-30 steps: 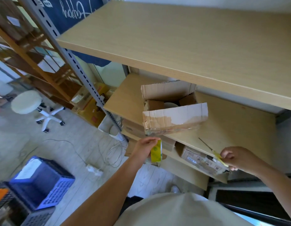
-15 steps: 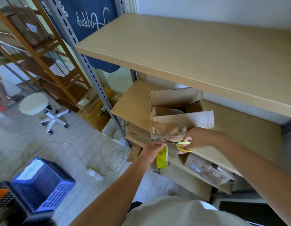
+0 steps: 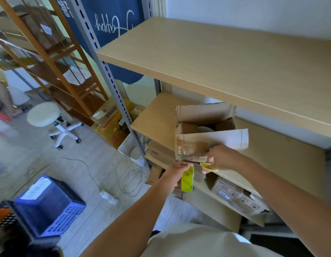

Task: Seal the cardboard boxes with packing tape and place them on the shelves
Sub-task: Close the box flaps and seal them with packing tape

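Both forearms are extended forward and slightly upward from the lower edge of the view, converging at the front edge of the middle shelf. The left hand is held below the shelf edge with its fingers curled round a tape roll; the roll is gripped from the left side. The roll hangs edge-on, with its flat faces to left and right and its green-yellow band running vertically. A strip of clear tape is drawn from the roll up to the front face of the box.

The right hand is held just to the right of the left hand, its wrist bent toward the box. Its fingers are closed through the yellow handles of the scissors. The scissors lie roughly horizontal, their long axis running left to right, with the blades pointing left along the lower front edge of the box, just above the roll. Whether the blades are parted cannot be told.

The box stands on the middle shelf at its front edge, its long axis roughly parallel to that edge. Its top is unsealed: the rear flap stands up and the front flap is tilted over the opening. Shiny tape covers the left part of the front face.

A blue crate stands on the floor at lower left.
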`<state>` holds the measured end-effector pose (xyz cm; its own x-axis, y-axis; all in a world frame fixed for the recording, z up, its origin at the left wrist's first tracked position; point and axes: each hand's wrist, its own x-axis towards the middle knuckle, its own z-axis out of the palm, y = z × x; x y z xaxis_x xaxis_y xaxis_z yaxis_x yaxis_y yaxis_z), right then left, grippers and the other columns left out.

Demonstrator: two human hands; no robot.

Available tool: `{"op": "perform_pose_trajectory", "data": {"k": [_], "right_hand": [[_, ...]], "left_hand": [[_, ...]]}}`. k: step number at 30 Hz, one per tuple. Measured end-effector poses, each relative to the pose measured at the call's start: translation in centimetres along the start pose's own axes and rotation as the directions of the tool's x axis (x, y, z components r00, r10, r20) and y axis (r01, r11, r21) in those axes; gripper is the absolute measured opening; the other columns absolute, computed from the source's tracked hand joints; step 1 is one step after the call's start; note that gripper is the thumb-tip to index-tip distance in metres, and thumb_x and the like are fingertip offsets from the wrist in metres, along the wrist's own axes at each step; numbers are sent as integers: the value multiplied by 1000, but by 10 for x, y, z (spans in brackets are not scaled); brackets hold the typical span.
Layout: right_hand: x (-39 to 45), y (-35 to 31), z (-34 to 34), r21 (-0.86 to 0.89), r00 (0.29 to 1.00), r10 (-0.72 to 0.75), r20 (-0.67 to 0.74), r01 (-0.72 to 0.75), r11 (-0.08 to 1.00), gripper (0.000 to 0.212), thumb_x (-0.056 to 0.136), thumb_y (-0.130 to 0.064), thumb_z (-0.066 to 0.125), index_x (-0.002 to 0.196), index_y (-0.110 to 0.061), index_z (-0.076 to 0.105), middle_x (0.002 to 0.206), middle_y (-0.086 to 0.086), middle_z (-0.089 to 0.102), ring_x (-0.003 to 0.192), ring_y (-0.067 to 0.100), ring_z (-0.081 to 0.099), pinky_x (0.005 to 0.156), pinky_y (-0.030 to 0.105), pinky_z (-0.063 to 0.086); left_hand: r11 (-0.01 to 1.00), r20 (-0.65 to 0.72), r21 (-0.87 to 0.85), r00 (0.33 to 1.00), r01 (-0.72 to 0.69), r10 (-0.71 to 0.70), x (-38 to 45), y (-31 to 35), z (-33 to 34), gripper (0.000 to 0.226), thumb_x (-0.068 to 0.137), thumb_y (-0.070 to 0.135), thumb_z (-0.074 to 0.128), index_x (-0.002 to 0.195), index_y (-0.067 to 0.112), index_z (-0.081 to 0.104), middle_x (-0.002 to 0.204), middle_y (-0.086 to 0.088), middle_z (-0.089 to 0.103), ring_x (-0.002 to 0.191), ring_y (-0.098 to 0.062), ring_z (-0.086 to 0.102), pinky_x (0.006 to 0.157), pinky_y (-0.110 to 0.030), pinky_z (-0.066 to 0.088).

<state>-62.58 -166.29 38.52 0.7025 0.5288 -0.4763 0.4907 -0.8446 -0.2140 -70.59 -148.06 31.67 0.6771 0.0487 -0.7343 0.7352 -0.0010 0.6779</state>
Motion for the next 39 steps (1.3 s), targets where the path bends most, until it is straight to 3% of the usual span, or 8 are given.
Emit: {"op": "perform_pose_trajectory", "data": {"k": [6,9,13,16,20,27,33,39], "right_hand": [[0,-8,12,-144,997,62,-50,-69,987,55,79,-73,61,61,-21,54,71,-10,55,82,17,58,56,23,36],[2,-14,16,-174,997,80,-10,-80,982,52,78,-74,61,70,-22,61,76,-7,59,84,18,61,66,27,44],[1,-5,34,-104,991,130,30,-127,987,50,75,-68,69,76,-18,68,83,-6,65,85,16,63,69,26,45],[-13,17,45,23,985,159,72,-161,987,47,73,-63,74,89,-18,75,96,-3,70,89,13,63,68,24,45],[-36,44,42,178,978,192,80,-203,963,38,72,-65,74,77,-27,77,80,-12,71,78,8,66,77,25,55],[-81,106,44,409,924,313,220,-379,830,28,84,-39,75,73,-14,71,57,0,65,44,7,57,50,18,47],[-106,162,65,445,866,421,272,-501,742,21,96,-26,64,85,-8,67,68,5,65,50,12,55,51,24,48],[-91,178,88,318,809,586,-37,-547,775,19,90,-33,70,84,-18,60,85,4,64,88,26,68,59,18,41]], "left_hand": [[999,-5,45,1000,27,-27,14,2,-2,10,87,37,71,93,30,73,91,-7,72,93,-23,70,92,-43,57],[983,15,181,999,33,-36,3,7,-3,17,98,27,60,108,20,71,66,2,64,54,-6,63,50,-15,50],[970,22,241,999,26,-32,1,-7,-3,22,100,25,57,114,15,71,64,5,62,44,-6,58,45,-16,45],[958,108,286,994,-3,-29,4,-19,1,24,100,30,55,113,21,73,55,9,63,46,-6,55,53,-18,46],[937,88,342,995,-66,38,3,-26,8,23,98,29,55,110,22,74,100,-2,71,74,-11,61,59,-18,47],[967,18,253,999,34,-39,10,-40,-4,16,95,30,64,85,28,75,86,1,71,74,-15,64,77,-32,52],[980,-8,198,999,35,-34,13,-36,2,12,94,26,66,87,23,76,83,-2,71,69,-15,65,74,-30,53],[987,21,161,999,27,-30,8,-25,18,16,97,26,61,86,26,72,73,6,71,65,-8,68,73,-27,55]]}}
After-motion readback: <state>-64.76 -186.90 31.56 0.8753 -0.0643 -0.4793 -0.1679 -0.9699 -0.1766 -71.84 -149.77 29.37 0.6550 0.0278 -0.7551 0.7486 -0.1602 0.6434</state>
